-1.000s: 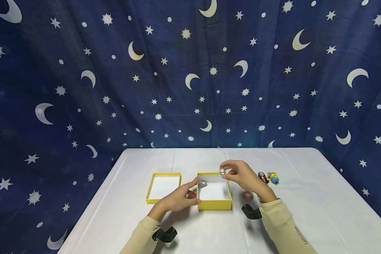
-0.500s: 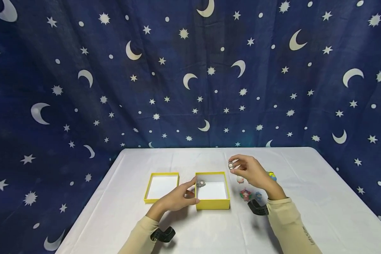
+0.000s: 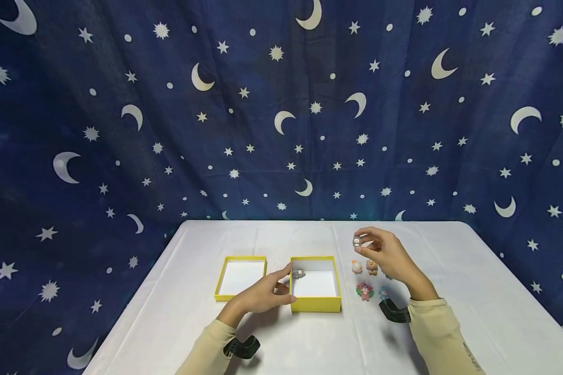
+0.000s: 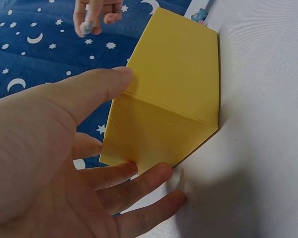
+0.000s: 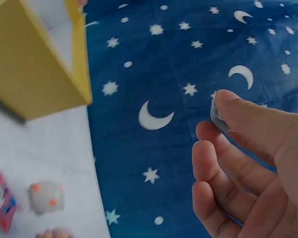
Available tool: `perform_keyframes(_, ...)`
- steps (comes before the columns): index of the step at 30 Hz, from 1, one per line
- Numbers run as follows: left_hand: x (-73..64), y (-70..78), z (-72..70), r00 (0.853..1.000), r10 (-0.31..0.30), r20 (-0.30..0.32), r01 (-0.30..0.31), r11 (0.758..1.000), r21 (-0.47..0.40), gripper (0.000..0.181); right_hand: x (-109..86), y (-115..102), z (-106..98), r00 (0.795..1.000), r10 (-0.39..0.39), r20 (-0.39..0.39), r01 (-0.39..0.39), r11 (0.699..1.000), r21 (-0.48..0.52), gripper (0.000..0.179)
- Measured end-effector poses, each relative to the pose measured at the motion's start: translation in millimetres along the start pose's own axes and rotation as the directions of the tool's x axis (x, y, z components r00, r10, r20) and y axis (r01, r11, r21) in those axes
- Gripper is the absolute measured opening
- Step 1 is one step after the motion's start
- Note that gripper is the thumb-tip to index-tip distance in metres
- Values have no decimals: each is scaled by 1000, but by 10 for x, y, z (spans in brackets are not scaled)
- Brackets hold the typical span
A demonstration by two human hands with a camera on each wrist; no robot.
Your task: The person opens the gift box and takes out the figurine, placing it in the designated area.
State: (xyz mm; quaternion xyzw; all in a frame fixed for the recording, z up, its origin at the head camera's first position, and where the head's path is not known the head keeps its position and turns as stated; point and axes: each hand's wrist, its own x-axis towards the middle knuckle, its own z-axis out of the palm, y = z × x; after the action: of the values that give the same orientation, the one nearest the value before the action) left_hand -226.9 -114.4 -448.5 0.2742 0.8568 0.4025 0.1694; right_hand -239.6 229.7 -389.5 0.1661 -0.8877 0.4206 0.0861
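My right hand [image 3: 387, 255] pinches a small grey and white figurine [image 3: 356, 241] between thumb and fingertips, above the table to the right of the yellow box. In the right wrist view only a grey edge of the figurine [image 5: 217, 116] shows past the thumb. My left hand [image 3: 261, 295] rests against the left side of the open yellow box [image 3: 316, 304]. In the left wrist view its thumb touches one yellow face and its loosely extended fingers lie along the adjoining face. Inside the box, by its left wall, lies another small grey figurine [image 3: 298, 273].
A shallow yellow-rimmed lid [image 3: 241, 277] lies left of the box, white inside up. Right of the box stand a white and orange figurine [image 3: 357, 267], a brown one [image 3: 372, 267], a pink and green one [image 3: 364, 291] and a blue one [image 3: 383, 292]. A starry curtain [image 3: 281, 130] hangs behind the table.
My right hand has moved right and slightly up from over the box with the grey figurine, uncovering figurines on the table. My left hand and the box stay in place.
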Motion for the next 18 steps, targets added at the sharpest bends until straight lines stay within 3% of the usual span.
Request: perform_keyframes(18, -12, 7, 3, 1000, -5, -2, 5, 1000, -4, 87, -246, 333, -217, 996, 68, 56, -65, 996, -54, 33)
